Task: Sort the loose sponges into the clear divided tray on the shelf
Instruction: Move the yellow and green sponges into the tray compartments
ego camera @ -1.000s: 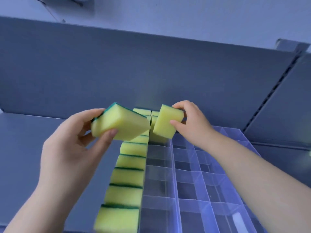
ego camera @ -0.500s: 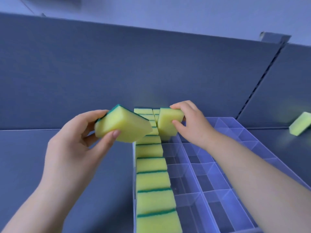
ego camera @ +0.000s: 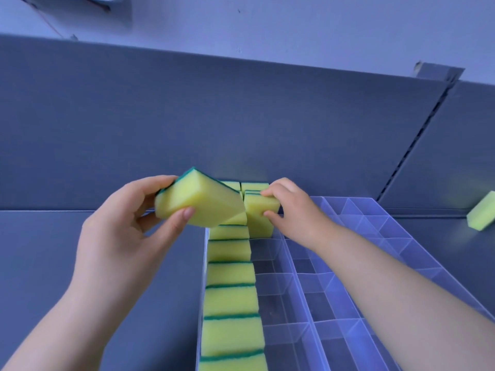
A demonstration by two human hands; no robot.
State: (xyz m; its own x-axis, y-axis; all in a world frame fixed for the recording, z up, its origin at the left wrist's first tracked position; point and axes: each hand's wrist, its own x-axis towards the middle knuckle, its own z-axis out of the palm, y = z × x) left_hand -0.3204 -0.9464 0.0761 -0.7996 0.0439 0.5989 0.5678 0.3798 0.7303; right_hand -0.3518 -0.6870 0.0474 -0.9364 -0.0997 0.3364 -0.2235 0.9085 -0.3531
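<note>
Left grip [ego camera: 120, 236] holds a yellow-green sponge [ego camera: 199, 203] just above the clear divided tray's [ego camera: 401, 253] sponge-filled left column. Right grip [ego camera: 294, 210] pinches a second sponge [ego camera: 258, 212], upright at the far end of the tray's next column.

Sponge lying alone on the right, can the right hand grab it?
Probably not yet: the right hand pinches another sponge in the tray. Nothing blocks the lone sponge otherwise.
</note>
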